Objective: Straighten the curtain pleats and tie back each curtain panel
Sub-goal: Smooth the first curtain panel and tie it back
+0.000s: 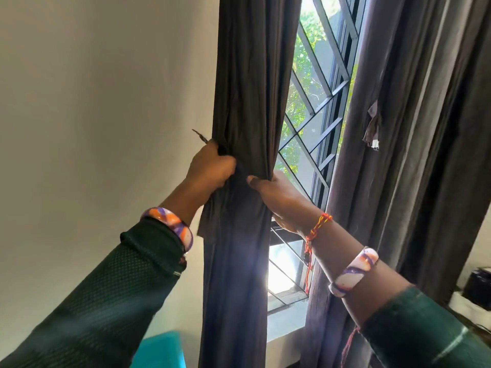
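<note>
Against the plain pale wall (93, 102), at the window's left side, hangs the left curtain panel (247, 75), a dark brown, soft matte cloth gathered into a narrow column of long vertical folds. Both hands pinch it at mid-height. The left hand (212, 168) is closed around the panel's wall-side edge, fingers curled into the cloth. A thin dark strip (199, 136) sticks out above its knuckles; what it is cannot be told. The right hand (276, 192) wraps the window-side edge, thumb pressed across the front of the folds, fingers hidden behind the cloth. Below the hands the cloth falls looser and wider.

Each forearm wears a glossy marbled bangle (172, 227) in orange, purple and white, above a dark green sleeve (106, 296); the right wrist also carries a red and yellow braided thread (317, 227).

Between the panels the window grille (318, 102) shows flat metal bars crossing in diagonals, with green leaves outside. The right curtain panel (411, 128) hangs well apart, in broad loose pleats, a small tab of cloth (373, 128) dangling on its inner edge. A turquoise shape (162, 349) sits low beside the left panel.
</note>
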